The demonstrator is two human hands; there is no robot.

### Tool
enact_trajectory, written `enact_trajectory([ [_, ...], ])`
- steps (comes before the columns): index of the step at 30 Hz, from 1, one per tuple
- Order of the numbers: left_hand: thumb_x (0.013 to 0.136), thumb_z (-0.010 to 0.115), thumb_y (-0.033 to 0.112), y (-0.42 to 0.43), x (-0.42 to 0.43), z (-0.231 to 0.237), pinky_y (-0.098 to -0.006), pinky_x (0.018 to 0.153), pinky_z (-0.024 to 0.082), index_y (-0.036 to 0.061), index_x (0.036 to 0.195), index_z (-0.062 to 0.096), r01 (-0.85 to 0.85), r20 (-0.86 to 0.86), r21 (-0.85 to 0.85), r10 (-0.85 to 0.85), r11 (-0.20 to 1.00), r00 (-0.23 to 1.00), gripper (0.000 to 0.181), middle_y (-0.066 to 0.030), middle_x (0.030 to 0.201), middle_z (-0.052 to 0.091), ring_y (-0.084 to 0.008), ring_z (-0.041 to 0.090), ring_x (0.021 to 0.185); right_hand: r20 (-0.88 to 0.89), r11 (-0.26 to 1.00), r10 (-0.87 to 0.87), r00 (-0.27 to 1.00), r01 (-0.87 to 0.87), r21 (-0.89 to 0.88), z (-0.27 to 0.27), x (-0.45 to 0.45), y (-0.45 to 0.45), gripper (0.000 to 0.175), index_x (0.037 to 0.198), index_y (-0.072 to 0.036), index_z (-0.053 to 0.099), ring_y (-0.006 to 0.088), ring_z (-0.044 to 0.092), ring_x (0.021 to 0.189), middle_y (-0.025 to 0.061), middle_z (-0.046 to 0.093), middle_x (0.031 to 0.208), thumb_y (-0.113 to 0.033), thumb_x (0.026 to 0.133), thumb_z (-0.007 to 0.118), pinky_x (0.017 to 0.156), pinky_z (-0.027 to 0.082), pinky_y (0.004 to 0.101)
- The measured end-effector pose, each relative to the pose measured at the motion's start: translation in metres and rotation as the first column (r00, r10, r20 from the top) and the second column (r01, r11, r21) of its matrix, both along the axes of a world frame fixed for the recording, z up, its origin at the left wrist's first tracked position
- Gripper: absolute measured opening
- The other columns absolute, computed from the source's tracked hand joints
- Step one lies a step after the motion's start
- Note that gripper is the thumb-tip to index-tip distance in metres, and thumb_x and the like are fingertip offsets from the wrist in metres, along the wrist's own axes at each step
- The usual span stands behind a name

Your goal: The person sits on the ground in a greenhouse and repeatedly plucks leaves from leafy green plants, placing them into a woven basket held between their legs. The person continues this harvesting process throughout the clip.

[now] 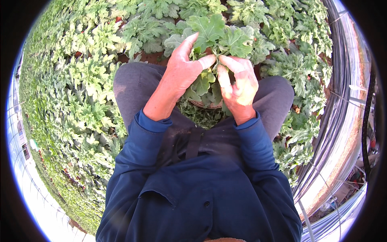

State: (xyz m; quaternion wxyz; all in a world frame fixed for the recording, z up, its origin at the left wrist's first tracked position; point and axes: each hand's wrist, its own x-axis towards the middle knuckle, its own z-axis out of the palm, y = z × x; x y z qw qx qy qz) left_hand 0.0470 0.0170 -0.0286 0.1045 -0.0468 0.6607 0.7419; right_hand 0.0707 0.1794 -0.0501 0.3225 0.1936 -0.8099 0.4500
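A leafy green plant with lobed leaves (208,28) stands between my knees, above the rim of a pot (208,105) that its lower leaves partly hide. My left hand (185,65) is at the plant's left side, its thumb tip against the stem (217,59) and a finger stretched up beside an upper leaf. From the right, my right hand (239,77) pinches the same stem, thumb and forefinger close to the left thumb. Leaves cover part of the left hand's fingers.
Dense rows of similar plants (90,112) surround me on the left, ahead and at the right. Dark gathered sheeting (337,69) runs along the right edge of the bed, with pale plastic film (341,145) beyond it. A thin metal pole (307,222) stands at the lower right.
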Motion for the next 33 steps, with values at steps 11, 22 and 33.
enact_trajectory([
  [11, 0.088, 0.077, 0.014, -0.001, 0.0, -0.001, -0.0298, 0.099, 0.049, -0.0056, 0.152, 0.038, 0.0, -0.018, -0.012, 0.0, 1.0, 1.0, 0.078, -0.0125, 0.134, 0.059, -0.0172, 0.059, 0.117, -0.051, 0.998, 0.002, 0.999, 0.001, 0.058, -0.004, -0.003, 0.001, 0.031, 0.103, -0.008, 0.069, 0.0293, 0.066, 0.083, 0.0104, 0.069, 0.094, 0.002, 0.076, 0.08, 0.072, 0.054, 0.0383],
  [22, 0.088, 0.076, 0.02, 0.0, 0.001, 0.006, -0.0342, 0.113, 0.039, -0.0125, 0.15, 0.035, 0.006, 0.023, 0.013, -0.006, 1.0, 1.0, 0.082, -0.0226, 0.149, 0.049, -0.0251, 0.048, 0.136, 0.265, 0.96, 0.121, 0.957, -0.044, -0.277, 0.0, 0.002, 0.006, 0.017, 0.103, -0.005, 0.072, 0.0237, 0.065, 0.084, 0.01, 0.071, 0.095, -0.002, 0.086, 0.073, 0.075, 0.052, 0.0318],
  [33, 0.082, 0.083, 0.012, -0.002, 0.005, 0.008, -0.0327, 0.109, 0.043, -0.0069, 0.153, 0.035, 0.052, -0.032, -0.076, -0.054, 0.996, 0.998, 0.088, -0.0176, 0.15, 0.047, -0.0222, 0.049, 0.133, 0.57, 0.866, 0.361, 0.738, -0.039, -0.498, 0.01, 0.003, 0.018, 0.019, 0.115, -0.002, 0.071, 0.0071, 0.062, 0.091, 0.0012, 0.07, 0.104, -0.004, 0.096, 0.069, 0.084, 0.05, 0.0232],
])
